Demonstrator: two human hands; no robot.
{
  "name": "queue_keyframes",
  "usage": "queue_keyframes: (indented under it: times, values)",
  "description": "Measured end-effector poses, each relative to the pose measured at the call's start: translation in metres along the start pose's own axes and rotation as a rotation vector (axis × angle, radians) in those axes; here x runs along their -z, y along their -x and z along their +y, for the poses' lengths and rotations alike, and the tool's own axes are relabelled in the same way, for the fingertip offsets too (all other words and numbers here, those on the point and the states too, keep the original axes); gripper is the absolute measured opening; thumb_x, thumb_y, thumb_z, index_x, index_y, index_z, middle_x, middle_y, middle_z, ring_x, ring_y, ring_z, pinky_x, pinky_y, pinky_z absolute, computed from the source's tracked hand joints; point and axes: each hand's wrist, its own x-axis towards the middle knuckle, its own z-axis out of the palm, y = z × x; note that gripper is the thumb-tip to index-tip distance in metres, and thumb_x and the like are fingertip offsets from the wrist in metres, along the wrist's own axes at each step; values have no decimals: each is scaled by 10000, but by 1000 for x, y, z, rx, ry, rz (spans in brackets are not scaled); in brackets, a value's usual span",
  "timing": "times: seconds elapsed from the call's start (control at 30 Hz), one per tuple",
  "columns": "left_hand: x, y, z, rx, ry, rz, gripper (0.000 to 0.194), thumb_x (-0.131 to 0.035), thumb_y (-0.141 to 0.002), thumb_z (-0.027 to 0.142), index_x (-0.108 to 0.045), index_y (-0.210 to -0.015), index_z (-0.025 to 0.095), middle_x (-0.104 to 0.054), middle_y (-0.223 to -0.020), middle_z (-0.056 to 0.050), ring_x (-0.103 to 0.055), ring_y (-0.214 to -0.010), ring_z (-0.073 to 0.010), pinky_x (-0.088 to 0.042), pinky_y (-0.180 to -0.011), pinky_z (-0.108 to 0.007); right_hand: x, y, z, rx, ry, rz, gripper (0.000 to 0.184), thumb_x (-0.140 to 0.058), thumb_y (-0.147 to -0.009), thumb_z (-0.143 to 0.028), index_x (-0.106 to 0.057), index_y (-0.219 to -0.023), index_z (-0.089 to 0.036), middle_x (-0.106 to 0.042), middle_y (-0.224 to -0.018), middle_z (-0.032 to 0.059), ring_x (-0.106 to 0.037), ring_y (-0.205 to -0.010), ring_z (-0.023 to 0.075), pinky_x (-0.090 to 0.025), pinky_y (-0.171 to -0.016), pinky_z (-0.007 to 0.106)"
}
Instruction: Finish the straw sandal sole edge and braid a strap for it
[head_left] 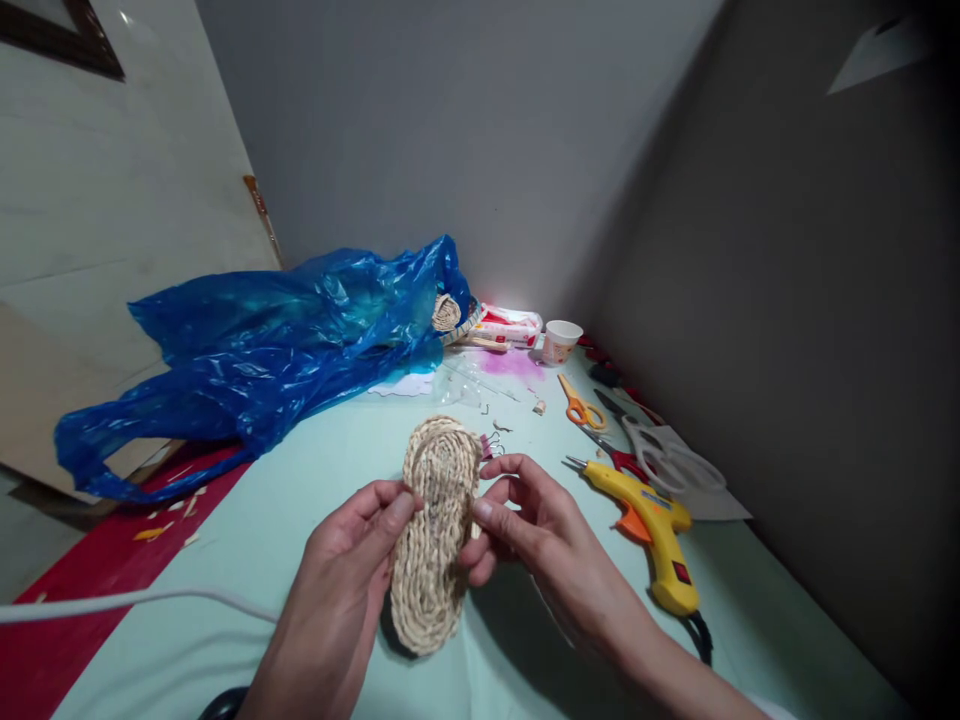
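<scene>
A woven straw sole (435,540), long and oval with braided cord coiled round it, is held up between my two hands over the pale green table. My left hand (360,545) pinches its left edge between thumb and fingers. At the right edge, my right hand (525,525) has its thumb and fingers closed on the rim. A pink binder clip (491,445) shows at the sole's upper right, beyond my right fingertips; whether it grips the sole I cannot tell.
A yellow glue gun (649,530) lies to the right, near orange-handled scissors (581,405) and white-handled scissors (667,455). A blue plastic bag (300,340) spreads over the back left. Farther back stands a paper cup (561,342). A white cable (142,598) runs in from the left.
</scene>
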Motion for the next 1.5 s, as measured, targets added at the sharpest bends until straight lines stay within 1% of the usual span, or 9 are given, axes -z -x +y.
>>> queue_keyframes:
  times: [0.23, 0.4, 0.57, 0.7, 0.83, 0.97, 1.2, 1.33, 1.5]
  values:
    - [-1, 0, 1, 15, 40, 9, 135, -785, -767, 252, -673, -808, 190, -707, -767, -13, -671, -696, -134, -513, -608, -181, 0, -5, 4, -29, -67, 18, 500, -774, -763, -392, -431, -1061, -182, -601, -691, -32, -681, -581, 162, -549, -581, 259]
    - [1, -1, 2, 19, 64, 17, 174, -826, -709, 235, -683, -790, 179, -713, -791, -32, -681, -714, -160, -535, -618, -208, 4, -7, 4, -41, 6, -4, 453, -754, -792, -406, -454, -1035, -170, -648, -664, 0, -633, -527, 122, -503, -548, 215]
    - [2, -2, 2, 21, 58, -13, 142, -795, -748, 231, -688, -822, 176, -723, -810, -50, -702, -728, -188, -565, -672, -269, 8, -8, 4, -62, 65, -32, 359, -714, -826, -404, -474, -943, -164, -673, -653, 31, -572, -487, 84, -431, -519, 175]
    - [1, -2, 2, 17, 59, -27, 144, -778, -768, 238, -682, -855, 174, -720, -798, -56, -715, -728, -204, -573, -669, -282, 9, -8, 2, -42, 85, -47, 317, -698, -838, -376, -474, -910, -164, -654, -678, 20, -546, -489, 64, -402, -505, 160]
    - [0, 0, 2, -19, 75, -36, 111, -755, -788, 191, -665, -850, 176, -713, -813, -38, -717, -742, -180, -570, -689, -256, 9, -7, 3, -9, 132, -69, 262, -657, -873, -347, -473, -933, -170, -612, -669, -11, -515, -490, 57, -409, -502, 164]
    - [-1, 4, 3, -35, 94, -84, 48, -692, -830, 153, -658, -857, 173, -703, -812, -25, -712, -756, -166, -567, -745, -271, 9, -6, 5, 33, 118, -78, 236, -646, -870, -323, -472, -935, -177, -585, -709, -19, -531, -537, 76, -420, -474, 165]
    - [3, 5, 3, -25, 65, -118, 10, -664, -842, 176, -657, -837, 182, -695, -825, -22, -694, -822, -175, -529, -825, -305, 11, -6, 2, -8, 107, -119, 256, -659, -857, -318, -453, -879, -168, -607, -667, -6, -547, -504, 68, -427, -506, 166]
    - [8, 2, 2, -110, -56, -57, 81, -726, -799, 233, -679, -842, 184, -705, -885, -28, -657, -892, -169, -494, -827, -256, 13, -5, -2, 5, 89, -106, 256, -667, -863, -327, -469, -899, -168, -599, -663, -14, -554, -517, 75, -435, -509, 170]
    - [13, -1, 4, -277, -183, 114, 172, -810, -705, 266, -711, -827, 194, -710, -875, 8, -621, -813, -124, -488, -760, -194, 15, -1, -7, -5, 109, -60, 256, -682, -855, -295, -464, -904, -170, -592, -655, -36, -557, -492, 63, -427, -506, 160]
